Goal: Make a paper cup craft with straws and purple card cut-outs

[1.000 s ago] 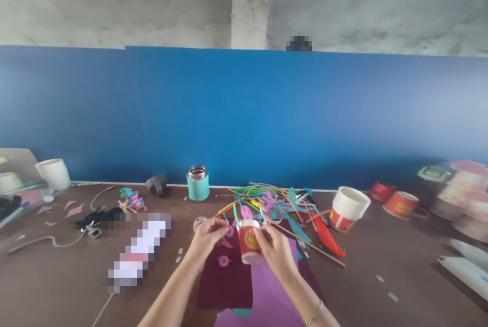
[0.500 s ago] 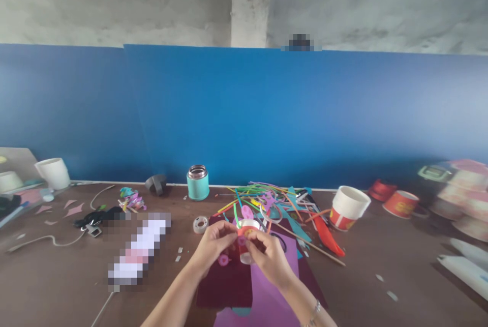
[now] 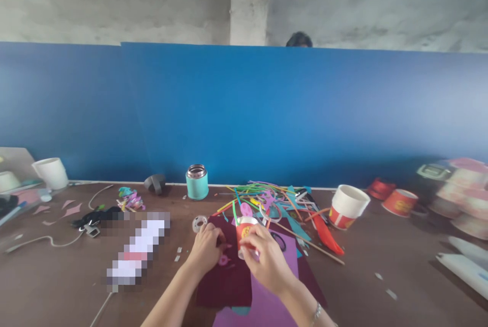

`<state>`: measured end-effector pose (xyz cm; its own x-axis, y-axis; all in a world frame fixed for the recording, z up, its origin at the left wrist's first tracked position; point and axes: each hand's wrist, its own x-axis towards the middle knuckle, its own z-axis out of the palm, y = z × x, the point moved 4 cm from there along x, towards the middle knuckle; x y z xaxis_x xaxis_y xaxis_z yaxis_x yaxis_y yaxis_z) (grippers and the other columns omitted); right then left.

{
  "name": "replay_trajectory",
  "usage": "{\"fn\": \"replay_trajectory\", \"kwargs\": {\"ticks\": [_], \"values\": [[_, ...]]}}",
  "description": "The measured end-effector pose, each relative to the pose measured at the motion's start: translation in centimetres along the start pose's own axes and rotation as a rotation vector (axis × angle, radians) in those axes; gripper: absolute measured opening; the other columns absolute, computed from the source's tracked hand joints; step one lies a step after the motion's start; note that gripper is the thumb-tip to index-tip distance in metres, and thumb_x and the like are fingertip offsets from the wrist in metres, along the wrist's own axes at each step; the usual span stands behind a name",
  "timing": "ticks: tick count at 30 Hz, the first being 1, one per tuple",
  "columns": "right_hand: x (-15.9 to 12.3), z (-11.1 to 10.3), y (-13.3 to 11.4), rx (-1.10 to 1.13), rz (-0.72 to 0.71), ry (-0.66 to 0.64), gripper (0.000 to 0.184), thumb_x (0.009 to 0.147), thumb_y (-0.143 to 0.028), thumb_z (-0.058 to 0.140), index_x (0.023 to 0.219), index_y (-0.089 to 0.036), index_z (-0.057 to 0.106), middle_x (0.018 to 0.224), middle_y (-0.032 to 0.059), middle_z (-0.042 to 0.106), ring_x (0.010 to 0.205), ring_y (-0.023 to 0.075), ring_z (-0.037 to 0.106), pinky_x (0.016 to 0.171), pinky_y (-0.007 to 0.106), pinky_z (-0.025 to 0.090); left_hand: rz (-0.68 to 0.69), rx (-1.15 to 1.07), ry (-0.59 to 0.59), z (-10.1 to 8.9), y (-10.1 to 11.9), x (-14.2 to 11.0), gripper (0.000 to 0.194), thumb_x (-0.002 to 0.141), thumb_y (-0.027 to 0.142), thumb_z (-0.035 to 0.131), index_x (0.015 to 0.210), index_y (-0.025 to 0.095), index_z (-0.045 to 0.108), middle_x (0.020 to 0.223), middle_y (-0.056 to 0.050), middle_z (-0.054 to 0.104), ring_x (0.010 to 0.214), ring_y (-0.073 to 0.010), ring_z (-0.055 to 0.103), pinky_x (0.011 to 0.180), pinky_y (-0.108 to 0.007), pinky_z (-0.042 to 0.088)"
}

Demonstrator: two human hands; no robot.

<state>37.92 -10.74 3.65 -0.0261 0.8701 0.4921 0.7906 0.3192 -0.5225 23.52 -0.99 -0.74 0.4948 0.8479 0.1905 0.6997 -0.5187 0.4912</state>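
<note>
My right hand (image 3: 266,257) grips a red and white paper cup (image 3: 244,233) from its right side, fingers curled across the front. A green strip (image 3: 235,210) and a pink oval piece (image 3: 246,209) stand up by the cup's rim. My left hand (image 3: 208,248) is apart from the cup, fingers bent together low over a dark red sheet (image 3: 224,289). A sliver of pink shows at its fingertips, but what they pinch is unclear. Just below them lies a small round pink cut-out (image 3: 223,260). Under the right hand is a purple sheet (image 3: 272,299).
Behind the cup lie a heap of coloured strips (image 3: 263,189), a wooden stick (image 3: 320,249) and a red balloon-like piece (image 3: 328,235). A roll of tape (image 3: 199,224) and a turquoise flask (image 3: 197,184) stand left; stacked paper cups (image 3: 348,207) stand right. A blue partition (image 3: 236,113) closes the back.
My left hand has left the cup and moved down and left to the pink cut-out. My right hand stays at the cup, its fingers now across the front, and the cup has tilted slightly.
</note>
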Motion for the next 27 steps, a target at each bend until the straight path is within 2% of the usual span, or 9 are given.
{"fn": "replay_trajectory", "kwargs": {"ticks": [4,7,9,12,15,18,20,24,27], "values": [[-0.2,-0.5,2.6,-0.153,0.309,0.117,0.018,0.084,-0.039,0.048,0.076,-0.023,0.052,0.072,0.0035,0.059,0.069,0.0205,0.058,0.060,0.030,0.040,-0.056,0.008,-0.011,-0.1,-0.1,0.2,0.011,0.069,0.031,0.068,0.069,0.019,0.065,0.083,-0.005,0.061,0.087,-0.0225,0.052,0.076,-0.030,0.036],[-0.6,0.0,4.3,-0.107,0.535,0.047,0.032,0.075,-0.055,0.055,0.082,-0.024,0.049,0.073,0.0040,0.064,0.071,0.0247,0.062,0.056,0.030,0.038,-0.077,0.031,0.001,0.0,-0.3,0.3,0.013,0.069,0.032,0.067,0.068,0.019,0.065,0.083,-0.006,0.061,0.088,-0.0233,0.052,0.077,-0.031,0.036],[-0.8,0.5,4.8,-0.027,0.595,0.015,0.040,0.072,-0.058,0.056,0.089,-0.023,0.047,0.079,0.0058,0.067,0.076,0.0271,0.064,0.058,0.031,0.039,-0.086,0.046,0.033,0.0,-0.3,0.3,0.011,0.071,0.029,0.065,0.066,0.019,0.065,0.084,-0.007,0.061,0.089,-0.0249,0.052,0.078,-0.033,0.036],[-0.8,1.1,4.8,0.072,0.563,0.036,0.038,0.074,-0.052,0.055,0.094,-0.022,0.043,0.076,0.0050,0.067,0.075,0.0264,0.065,0.060,0.032,0.041,-0.057,-0.043,0.129,-0.6,0.3,0.3,0.016,0.077,0.028,0.057,0.067,0.018,0.065,0.083,-0.009,0.063,0.089,-0.0268,0.054,0.083,-0.038,0.036],[-0.6,1.3,3.8,0.153,0.449,0.093,0.031,0.076,-0.042,0.057,0.094,-0.023,0.041,0.072,0.0016,0.065,0.068,0.0223,0.064,0.060,0.030,0.043,-0.021,-0.441,0.202,-1.2,1.4,0.2,0.026,0.080,0.040,0.053,0.085,0.018,0.066,0.091,-0.010,0.066,0.095,-0.0273,0.056,0.089,-0.039,0.037],[-0.5,1.2,2.5,0.200,0.342,0.120,0.033,0.076,-0.042,0.060,0.094,-0.023,0.040,0.075,0.0002,0.064,0.064,0.0194,0.063,0.059,0.028,0.045,-0.087,-0.945,0.116,-0.8,2.3,0.2,0.049,0.072,0.048,0.062,0.108,0.016,0.059,0.104,-0.011,0.066,0.099,-0.0263,0.058,0.084,-0.033,0.044],[-0.6,1.1,1.9,0.195,0.287,0.129,0.036,0.074,-0.043,0.063,0.095,-0.023,0.042,0.077,0.0007,0.063,0.064,0.0190,0.062,0.060,0.028,0.046,-0.135,-1.147,0.035,-0.2,2.7,0.1,0.060,0.067,0.049,0.068,0.114,0.015,0.054,0.101,-0.011,0.067,0.093,-0.0244,0.061,0.078,-0.031,0.046],[-0.3,0.6,1.9,0.304,0.254,0.200,0.026,0.084,-0.043,0.051,0.098,-0.022,0.046,0.081,0.0026,0.062,0.068,0.0175,0.060,0.062,0.027,0.048,-0.153,-1.286,-0.014,0.2,2.8,-0.2,0.061,0.064,0.044,0.073,0.115,0.017,0.051,0.100,-0.009,0.067,0.087,-0.0211,0.062,0.076,-0.028,0.046],[0.4,-0.1,2.7,0.438,0.304,0.301,0.028,0.093,-0.041,0.029,0.096,-0.021,0.049,0.085,0.0043,0.061,0.074,0.0164,0.060,0.065,0.025,0.048,-0.096,-1.270,-0.056,-0.2,2.9,-0.4,0.057,0.066,0.037,0.074,0.115,0.019,0.052,0.105,-0.008,0.066,0.092,-0.0206,0.061,0.079,-0.028,0.046]]}}
